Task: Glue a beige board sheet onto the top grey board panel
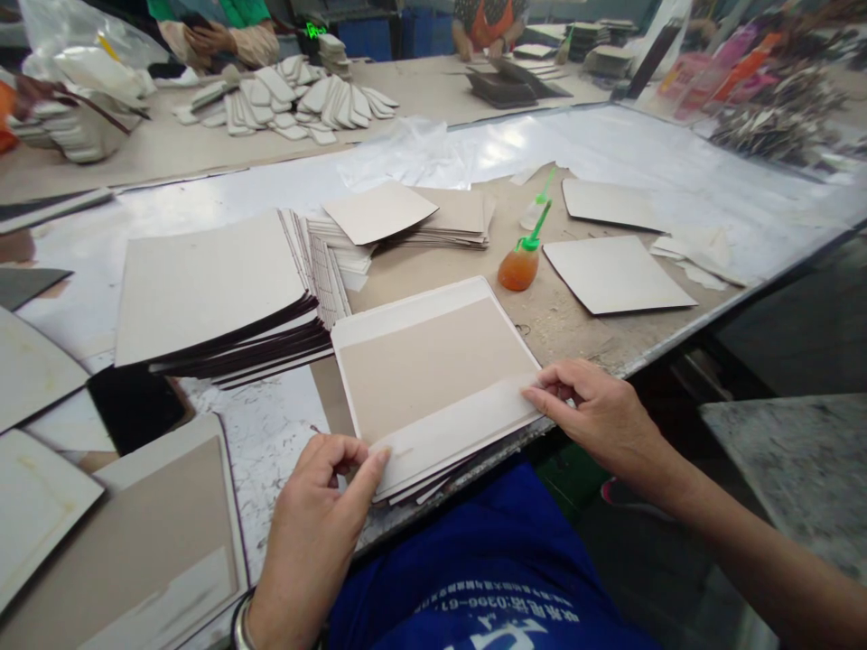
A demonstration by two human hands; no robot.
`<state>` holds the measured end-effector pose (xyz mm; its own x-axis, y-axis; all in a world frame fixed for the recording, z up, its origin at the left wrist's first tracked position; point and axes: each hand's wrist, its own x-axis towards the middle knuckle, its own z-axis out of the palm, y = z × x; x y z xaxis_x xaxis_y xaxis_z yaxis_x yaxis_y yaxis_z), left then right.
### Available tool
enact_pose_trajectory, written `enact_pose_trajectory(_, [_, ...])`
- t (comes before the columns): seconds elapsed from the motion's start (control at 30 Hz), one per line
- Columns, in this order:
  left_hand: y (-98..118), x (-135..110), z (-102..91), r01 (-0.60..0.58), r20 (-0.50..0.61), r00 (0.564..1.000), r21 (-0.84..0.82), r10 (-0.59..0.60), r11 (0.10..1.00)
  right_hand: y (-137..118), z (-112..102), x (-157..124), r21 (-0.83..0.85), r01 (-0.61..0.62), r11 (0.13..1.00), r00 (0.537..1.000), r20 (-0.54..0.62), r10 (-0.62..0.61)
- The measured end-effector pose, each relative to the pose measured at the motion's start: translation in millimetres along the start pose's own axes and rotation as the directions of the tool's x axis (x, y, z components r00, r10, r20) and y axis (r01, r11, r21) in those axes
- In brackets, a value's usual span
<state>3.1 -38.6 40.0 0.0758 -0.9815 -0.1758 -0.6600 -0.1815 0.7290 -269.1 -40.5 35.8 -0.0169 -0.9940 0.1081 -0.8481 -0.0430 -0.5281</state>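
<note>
In front of me a flat rectangular panel (426, 361), beige in the middle with whitish bands along its edges, lies on a small stack at the table's front edge. My left hand (331, 496) pinches its near left corner between thumb and fingers. At the near right corner, my right hand (589, 406) grips the edge with curled fingers. Sheet edges of the stack (440, 478) show beneath the panel. Beyond it stands a squeeze bottle (518, 268) with orange liquid and a green nozzle; a clear bottle (534, 213) with a green nozzle is just behind.
A tall stack of pale panels (209, 280) with dark edges sits left, beside a black phone-like object (139, 406). Single panels (619, 273) lie right. Across the table are piled pale pieces (291, 95), other people's hands (209, 41), and a heap of scraps (778, 117).
</note>
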Motion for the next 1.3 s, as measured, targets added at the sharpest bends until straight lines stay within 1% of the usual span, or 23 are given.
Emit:
enact_pose_trajectory(0.2, [-2.8,1.4,0.6,0.009,0.027,1.0,0.007,-0.009,1.0,1.9,0.2,-0.4,0.011,-0.013,1.0,1.0,0.007,0.013])
enact_pose_trajectory(0.4, [-3.3,1.7,2.0,-0.028,-0.025,0.999,-0.022,0.027,0.999,2.6,1.1,-0.1,0.016,-0.022,1.0,1.0,0.013,0.022])
enact_pose_trajectory(0.53, [0.5,1.5,1.0,0.018,0.009,1.0,-0.031,-0.018,0.999,2.1,1.9,-0.1,0.013,-0.027,1.0,0.999,0.017,0.027])
enact_pose_trajectory(0.7, [-1.5,0.5,-0.1,0.02,0.024,1.0,-0.051,-0.019,0.998,0.0,1.2,-0.6,0.029,-0.04,0.999,0.999,0.026,0.039])
enact_pose_trajectory(0.97, [0.3,2.4,0.2,0.063,0.051,0.997,-0.124,-0.058,0.99,2.2,2.4,-0.8,0.046,-0.055,0.997,0.998,0.005,0.055])
enact_pose_trajectory(1.1, [-0.7,2.5,0.9,0.105,0.092,0.991,-0.138,-0.093,0.985,1.5,2.6,-0.1,0.044,-0.056,0.997,0.998,0.008,0.056])
enact_pose_trajectory(1.23, [-1.1,3.3,0.3,0.103,0.082,0.993,-0.17,-0.09,0.98,0.7,2.1,0.3,0.034,-0.062,0.997,0.998,0.016,0.062])
enact_pose_trajectory(1.3, [1.1,3.9,-1.3,0.114,0.101,0.99,-0.169,-0.098,0.979,0.6,2.0,0.2,0.031,-0.064,0.997,0.998,0.019,0.063])
